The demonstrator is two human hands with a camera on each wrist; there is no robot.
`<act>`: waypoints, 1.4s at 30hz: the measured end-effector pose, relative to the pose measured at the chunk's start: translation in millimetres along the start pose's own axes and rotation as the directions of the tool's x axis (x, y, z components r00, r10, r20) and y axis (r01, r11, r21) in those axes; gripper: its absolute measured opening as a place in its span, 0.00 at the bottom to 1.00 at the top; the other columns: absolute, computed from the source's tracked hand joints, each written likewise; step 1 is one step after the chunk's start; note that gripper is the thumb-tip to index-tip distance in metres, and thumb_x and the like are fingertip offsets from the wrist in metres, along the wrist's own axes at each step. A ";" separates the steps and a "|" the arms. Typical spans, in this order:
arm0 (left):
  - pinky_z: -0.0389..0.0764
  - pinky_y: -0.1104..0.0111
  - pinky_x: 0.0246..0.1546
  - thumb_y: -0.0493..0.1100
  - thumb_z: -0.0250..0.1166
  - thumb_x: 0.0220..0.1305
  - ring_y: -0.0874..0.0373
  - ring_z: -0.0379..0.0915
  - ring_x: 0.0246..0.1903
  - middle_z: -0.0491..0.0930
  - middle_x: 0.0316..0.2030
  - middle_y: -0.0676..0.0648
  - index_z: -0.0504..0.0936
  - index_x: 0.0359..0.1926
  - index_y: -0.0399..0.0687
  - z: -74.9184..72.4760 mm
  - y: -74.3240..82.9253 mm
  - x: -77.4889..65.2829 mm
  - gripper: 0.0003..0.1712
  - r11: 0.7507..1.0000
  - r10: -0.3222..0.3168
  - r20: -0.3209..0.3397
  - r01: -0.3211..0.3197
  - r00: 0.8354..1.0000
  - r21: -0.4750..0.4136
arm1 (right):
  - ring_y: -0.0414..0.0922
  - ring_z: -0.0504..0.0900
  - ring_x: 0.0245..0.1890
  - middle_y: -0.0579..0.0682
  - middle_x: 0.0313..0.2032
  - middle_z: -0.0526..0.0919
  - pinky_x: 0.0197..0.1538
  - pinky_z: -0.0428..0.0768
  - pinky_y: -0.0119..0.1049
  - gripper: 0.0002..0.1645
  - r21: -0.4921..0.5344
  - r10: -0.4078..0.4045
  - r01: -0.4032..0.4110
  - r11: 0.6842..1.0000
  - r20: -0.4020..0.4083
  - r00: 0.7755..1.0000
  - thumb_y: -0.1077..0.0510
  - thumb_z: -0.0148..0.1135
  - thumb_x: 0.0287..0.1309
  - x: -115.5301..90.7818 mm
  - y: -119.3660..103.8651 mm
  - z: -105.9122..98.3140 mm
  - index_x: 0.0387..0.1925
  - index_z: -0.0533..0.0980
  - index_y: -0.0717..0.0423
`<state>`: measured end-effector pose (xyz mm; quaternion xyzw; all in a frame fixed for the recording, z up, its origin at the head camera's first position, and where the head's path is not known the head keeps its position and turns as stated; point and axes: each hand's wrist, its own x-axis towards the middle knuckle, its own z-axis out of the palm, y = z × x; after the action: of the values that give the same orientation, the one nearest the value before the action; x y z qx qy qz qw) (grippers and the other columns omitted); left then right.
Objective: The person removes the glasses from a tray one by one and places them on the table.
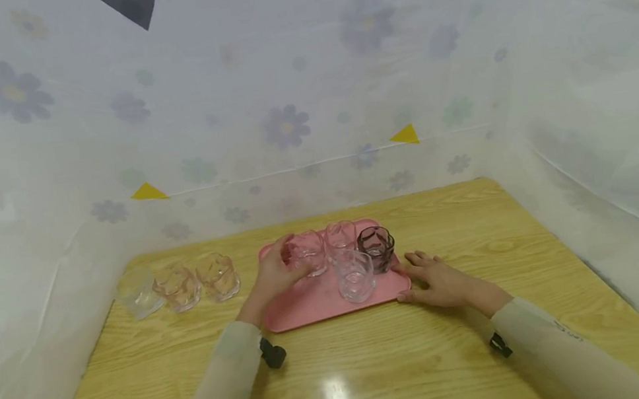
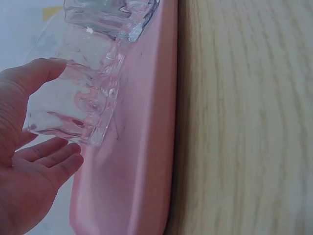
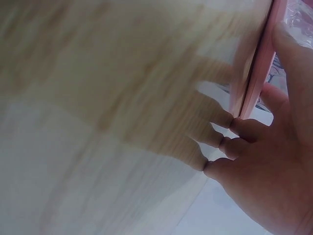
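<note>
My left hand (image 1: 274, 275) holds a clear drinking glass (image 1: 312, 251) at the left part of a pink tray (image 1: 317, 301). In the left wrist view the thumb lies on the near side of this glass, while the other fingers are at its far side, three of them loosely bent. To its right on the tray are a pinkish glass (image 1: 340, 231), a dark grey glass (image 1: 383, 239) and another clear glass (image 1: 356, 285). At the tray's right end, my right hand (image 1: 442, 283) has its thumb and index finger at the rim, its other fingertips on the table.
Left of the tray stand two amber-tinted glasses, one (image 1: 219, 280) nearer the tray and one (image 1: 178, 290) beside it, then a clear glass (image 1: 141, 297). Wood-grain table (image 1: 370, 366) lies under everything. White flower-patterned sheeting (image 1: 281, 84) surrounds its back and sides.
</note>
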<state>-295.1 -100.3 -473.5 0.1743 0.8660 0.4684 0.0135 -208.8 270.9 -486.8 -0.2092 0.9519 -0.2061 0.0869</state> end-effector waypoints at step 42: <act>0.72 0.48 0.73 0.54 0.84 0.54 0.41 0.72 0.70 0.77 0.67 0.38 0.70 0.74 0.46 23.7 -8.0 9.1 0.51 0.995 -0.093 -0.086 0.091 0.992 -0.027 | 0.72 0.50 0.81 0.72 0.80 0.56 0.77 0.49 0.77 0.47 0.018 0.004 -0.005 1.000 0.013 1.000 0.30 0.60 0.71 0.0 -0.6 -0.5 0.80 0.64 0.49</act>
<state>-301.5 -82.3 -492.0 0.1131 0.8675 0.4844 -0.0009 -208.6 270.6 -486.1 -0.2075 0.9499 -0.2133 0.0953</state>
